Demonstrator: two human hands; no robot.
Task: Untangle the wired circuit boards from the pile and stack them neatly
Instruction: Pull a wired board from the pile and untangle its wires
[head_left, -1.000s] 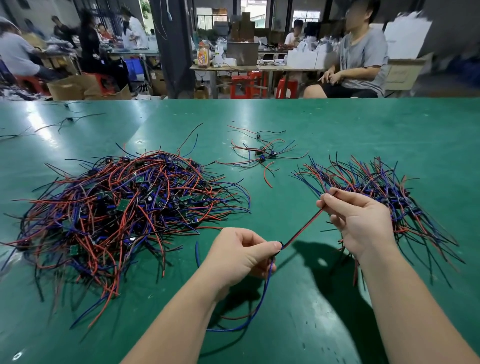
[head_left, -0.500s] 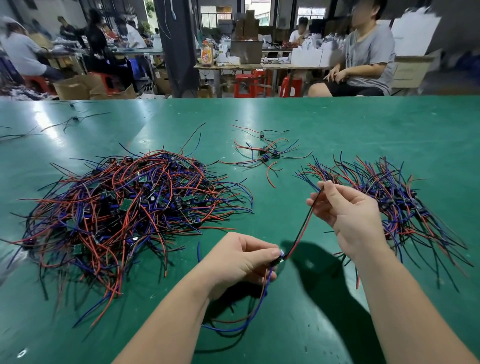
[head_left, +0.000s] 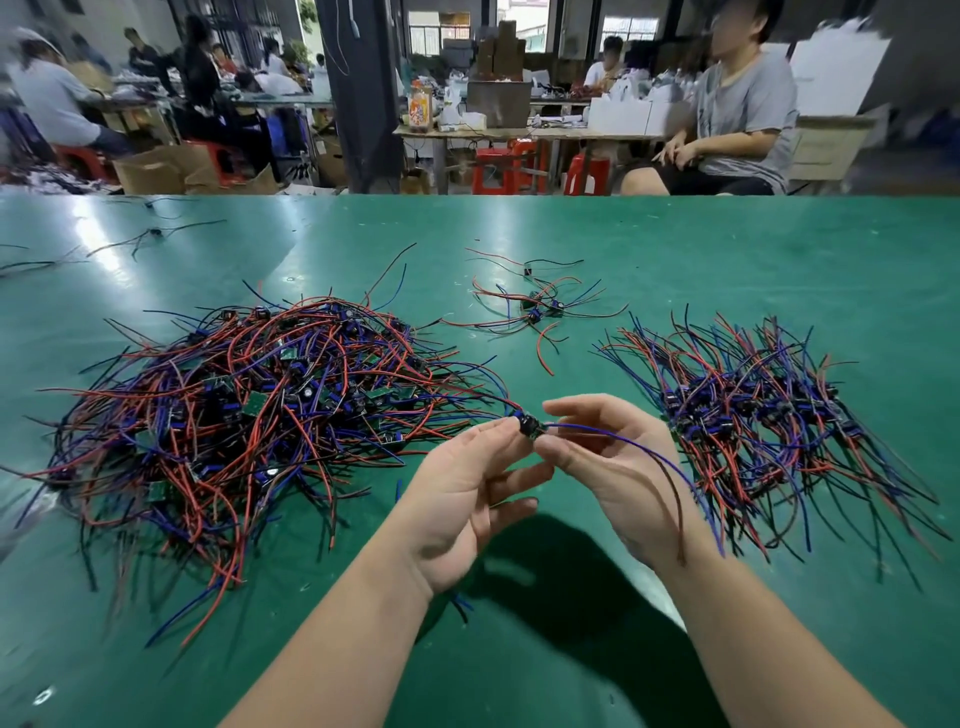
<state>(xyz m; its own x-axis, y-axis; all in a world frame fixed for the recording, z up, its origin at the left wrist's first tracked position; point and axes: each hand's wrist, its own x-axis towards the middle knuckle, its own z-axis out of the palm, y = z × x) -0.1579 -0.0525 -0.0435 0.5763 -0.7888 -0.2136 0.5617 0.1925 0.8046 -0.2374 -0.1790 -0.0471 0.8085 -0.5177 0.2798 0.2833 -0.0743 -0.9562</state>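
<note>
A small wired circuit board (head_left: 530, 426) is pinched between my two hands above the green table (head_left: 727, 249). My left hand (head_left: 467, 493) grips its left end with thumb and fingertips, palm up. My right hand (head_left: 608, 462) holds its right end, and the board's blue and dark wires trail over that wrist. More red and blue wires run left from the board. A big tangled pile (head_left: 234, 405) of wired boards lies to the left. A tidier stack (head_left: 769, 415) of boards with wires fanned out lies to the right.
A small loose cluster of wired boards (head_left: 540, 312) lies further back in the middle. A few stray wires (head_left: 150, 236) lie at the far left. Beyond the table's far edge a seated person (head_left: 727, 119) and others work at benches.
Both hands rose and came together. Earlier they held a red and black wire stretched between them; now both pinch the board itself, and its wires hang over my right wrist.
</note>
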